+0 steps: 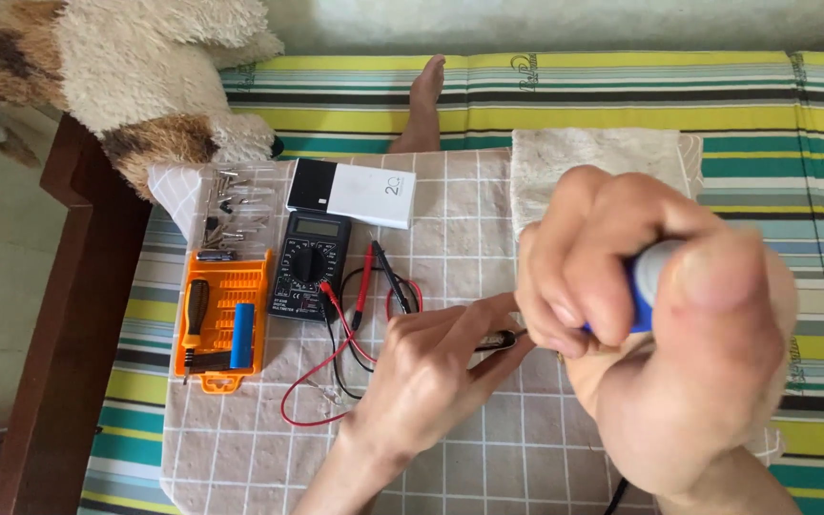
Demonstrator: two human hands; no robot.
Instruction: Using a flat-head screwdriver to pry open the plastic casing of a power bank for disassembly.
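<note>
My right hand [660,324] is close to the camera, closed around a blue tool handle with a white end [648,281]. Its thin metal shaft runs left toward a small dark part [498,339] that my left hand [426,377] pinches between its fingertips over the checked cloth [240,448]. Just left of my left hand lie red and black test leads [364,296] and a black multimeter [309,265].
An orange tool tray [224,319] with a blue cylinder, a clear lid of bits [237,205] and a white box [353,193] lie at the cloth's far left. A plush toy [135,76] and a bare foot [422,100] are beyond; a wooden bed frame [69,315] runs left.
</note>
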